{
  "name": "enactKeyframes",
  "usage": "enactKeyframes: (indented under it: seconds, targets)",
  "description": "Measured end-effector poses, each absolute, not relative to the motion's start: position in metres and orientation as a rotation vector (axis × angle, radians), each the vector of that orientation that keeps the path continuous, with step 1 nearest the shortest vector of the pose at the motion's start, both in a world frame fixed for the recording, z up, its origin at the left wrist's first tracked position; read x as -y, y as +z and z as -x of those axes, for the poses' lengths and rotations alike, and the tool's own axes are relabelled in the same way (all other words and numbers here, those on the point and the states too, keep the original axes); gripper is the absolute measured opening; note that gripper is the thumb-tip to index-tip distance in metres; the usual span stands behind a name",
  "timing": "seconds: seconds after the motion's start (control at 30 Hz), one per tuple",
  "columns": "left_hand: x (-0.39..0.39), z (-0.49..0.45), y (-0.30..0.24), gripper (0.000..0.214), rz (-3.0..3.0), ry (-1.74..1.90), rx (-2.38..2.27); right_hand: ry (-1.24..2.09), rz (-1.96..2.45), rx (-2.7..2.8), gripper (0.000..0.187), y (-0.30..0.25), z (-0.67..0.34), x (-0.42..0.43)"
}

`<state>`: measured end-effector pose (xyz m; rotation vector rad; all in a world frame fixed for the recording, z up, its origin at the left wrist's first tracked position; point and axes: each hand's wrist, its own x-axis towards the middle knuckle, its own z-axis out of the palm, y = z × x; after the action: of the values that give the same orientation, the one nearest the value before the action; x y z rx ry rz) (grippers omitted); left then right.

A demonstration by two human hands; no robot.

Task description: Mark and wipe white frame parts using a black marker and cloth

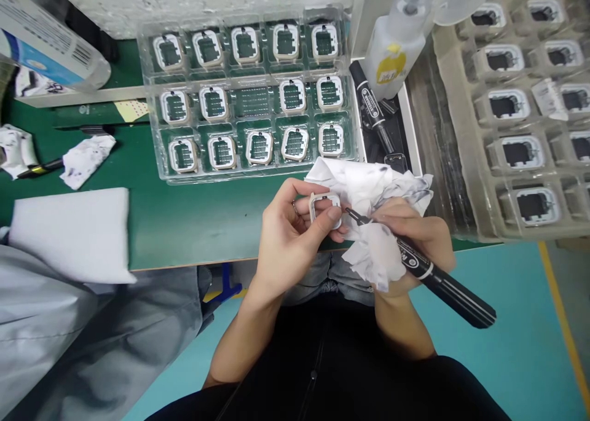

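Observation:
My left hand (295, 236) grips a small square watch-case frame (313, 207), pale with rounded corners, between thumb and fingers. From the right, my right hand (415, 236) holds a black marker pen (442, 289), its thin tip close to the frame's right edge; whether it touches I cannot tell. A crumpled, ink-spotted white cloth (378, 255) is wrapped about the pen and the right fingers, and more of it lies beyond the hand. Behind both hands, a clear plastic tray (209, 178) carries several similar frames; one pocket in its middle row holds none.
Stacked trays of more frames (483, 181) stand at the right. A second marker (369, 98) lies by a white bottle (396, 52). On the left are a large labelled bottle (55, 40), a folded white cloth (71, 230) and a person's grey clothing (41, 335) beside the green table (193, 224).

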<state>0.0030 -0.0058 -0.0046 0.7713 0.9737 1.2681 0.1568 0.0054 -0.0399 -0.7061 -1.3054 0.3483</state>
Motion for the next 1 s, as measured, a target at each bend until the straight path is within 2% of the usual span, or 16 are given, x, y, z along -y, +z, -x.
enactKeyframes:
  seconds: [0.17,0.3,0.57,0.7,0.83,1.0]
  targets:
    - [0.006,-0.002,-0.005,0.032,-0.782,1.264,-0.964,0.347,0.695,1.267,0.023,-0.04,-0.158,-0.004]
    - [0.005,0.002,-0.006,0.037,-0.803,1.23,-0.945,0.338,0.785,1.232,0.024,-0.038,-0.158,-0.001]
    - [0.003,0.011,-0.013,0.038,-0.876,1.184,-0.884,0.399,0.898,1.223,0.037,-0.034,-0.158,0.002]
    - [0.003,0.012,-0.013,0.037,-0.893,1.181,-0.868,0.377,0.869,1.208,0.03,-0.033,-0.156,0.001]
    - [0.004,0.011,-0.014,0.037,-0.897,1.195,-0.877,0.42,0.903,1.217,0.032,-0.033,-0.154,0.003]
    - [0.005,0.01,-0.014,0.034,-0.915,1.213,-0.88,0.32,0.927,1.232,0.027,-0.037,-0.153,0.003]
